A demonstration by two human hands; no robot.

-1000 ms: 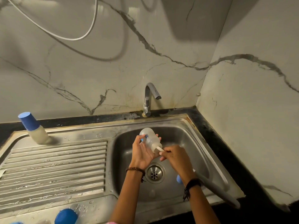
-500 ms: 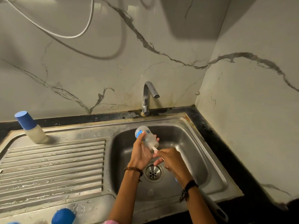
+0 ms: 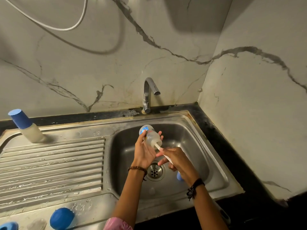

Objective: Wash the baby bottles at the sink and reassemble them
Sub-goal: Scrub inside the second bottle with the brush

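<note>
My left hand (image 3: 144, 152) holds a clear baby bottle (image 3: 150, 135) with blue print, tilted over the steel sink basin (image 3: 191, 136), its mouth pointing down towards me. My right hand (image 3: 177, 161) grips the white handle of a bottle brush (image 3: 162, 151), whose head sits inside the bottle's mouth. A small blue piece (image 3: 179, 176) lies in the basin, mostly hidden under my right wrist. An assembled bottle with a blue cap (image 3: 26, 127) stands at the back left of the drainboard.
The tap (image 3: 148, 95) stands behind the basin and no water shows. The ribbed drainboard (image 3: 49, 168) lies to the left. Blue caps (image 3: 61, 218) and another blue part (image 3: 8, 226) sit at the front left edge. Marble walls close the back and right.
The bottle has turned in my left hand, showing more of its blue print. My right hand has pulled slightly back along the brush handle, baring more of the white stem.
</note>
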